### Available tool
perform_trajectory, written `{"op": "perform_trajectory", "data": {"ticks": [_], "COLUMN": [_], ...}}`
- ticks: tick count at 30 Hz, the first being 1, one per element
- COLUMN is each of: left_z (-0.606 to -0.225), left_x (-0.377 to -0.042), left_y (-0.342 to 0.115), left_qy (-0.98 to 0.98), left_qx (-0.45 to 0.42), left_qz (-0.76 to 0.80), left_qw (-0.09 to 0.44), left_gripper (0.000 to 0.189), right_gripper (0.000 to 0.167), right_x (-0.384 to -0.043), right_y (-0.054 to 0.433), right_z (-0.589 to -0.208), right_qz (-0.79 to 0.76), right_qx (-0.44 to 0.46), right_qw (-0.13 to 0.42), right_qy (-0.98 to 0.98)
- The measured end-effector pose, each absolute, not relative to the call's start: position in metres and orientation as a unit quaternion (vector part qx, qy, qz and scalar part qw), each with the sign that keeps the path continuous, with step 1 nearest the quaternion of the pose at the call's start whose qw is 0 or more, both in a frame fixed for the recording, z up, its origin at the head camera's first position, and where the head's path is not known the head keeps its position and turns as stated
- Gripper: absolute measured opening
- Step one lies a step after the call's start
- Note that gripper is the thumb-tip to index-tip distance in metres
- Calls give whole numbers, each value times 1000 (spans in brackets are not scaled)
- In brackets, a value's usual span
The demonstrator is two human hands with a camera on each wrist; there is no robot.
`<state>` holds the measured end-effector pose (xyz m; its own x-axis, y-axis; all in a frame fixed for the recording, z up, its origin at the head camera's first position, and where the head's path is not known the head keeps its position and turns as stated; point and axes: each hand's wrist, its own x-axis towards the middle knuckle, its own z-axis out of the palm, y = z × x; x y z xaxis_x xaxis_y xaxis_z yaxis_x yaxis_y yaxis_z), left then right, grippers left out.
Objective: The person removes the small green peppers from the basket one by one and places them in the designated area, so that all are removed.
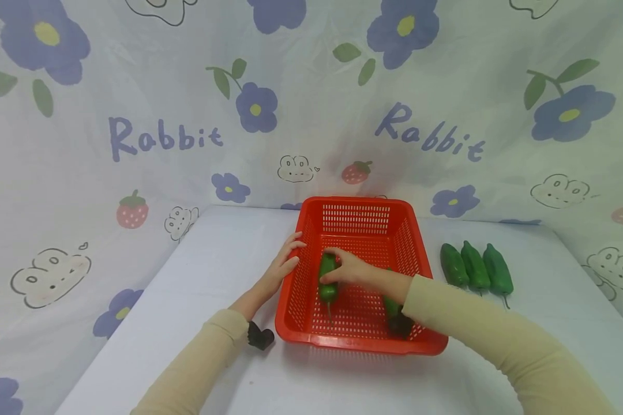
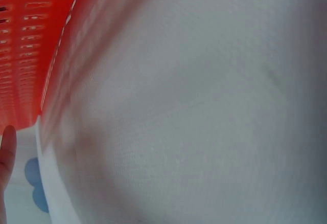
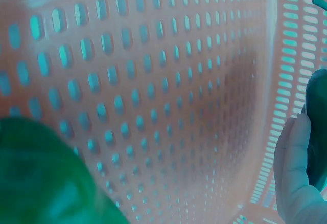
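My right hand (image 1: 345, 268) reaches inside a red perforated basket (image 1: 363, 344) and grips a green pepper (image 1: 329, 293) by its sides, near the basket's left wall. The pepper's thin stem points toward me. In the right wrist view, the fingers (image 3: 296, 155) lie along this pepper (image 3: 318, 127) at the right edge. A second green pepper (image 1: 390, 304) lies in the basket, partly hidden by my right forearm. My left hand (image 1: 282, 266) is at the outside of the basket's left wall, its fingers extended along the rim; the left wrist view catches only one finger (image 2: 7, 155).
Three green peppers (image 1: 476, 266) lie side by side on the white tabletop (image 1: 187, 300), right of the basket. Behind the table hangs a patterned cloth (image 1: 311, 115) with flowers and rabbit drawings. Dark wrist cameras sit at both sleeves.
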<state>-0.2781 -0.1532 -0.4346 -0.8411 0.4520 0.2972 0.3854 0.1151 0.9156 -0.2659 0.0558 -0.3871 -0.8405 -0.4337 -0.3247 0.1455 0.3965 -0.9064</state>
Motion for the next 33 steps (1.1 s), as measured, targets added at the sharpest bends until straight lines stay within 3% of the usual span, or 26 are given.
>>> {"op": "perform_trajectory", "data": {"ticks": [33], "left_z": [-436], "left_x": [-278], "left_y": [-151], "left_qy": [735], "left_qx": [283], "left_qz": [616], "left_qw": [17], "left_gripper": [40], "right_gripper": [73], "right_x": [-282], "right_y": [96], "right_z": [-326], "right_qz": [-513], "right_qx": [-93], "right_qw": [239], "right_qy": [820]}}
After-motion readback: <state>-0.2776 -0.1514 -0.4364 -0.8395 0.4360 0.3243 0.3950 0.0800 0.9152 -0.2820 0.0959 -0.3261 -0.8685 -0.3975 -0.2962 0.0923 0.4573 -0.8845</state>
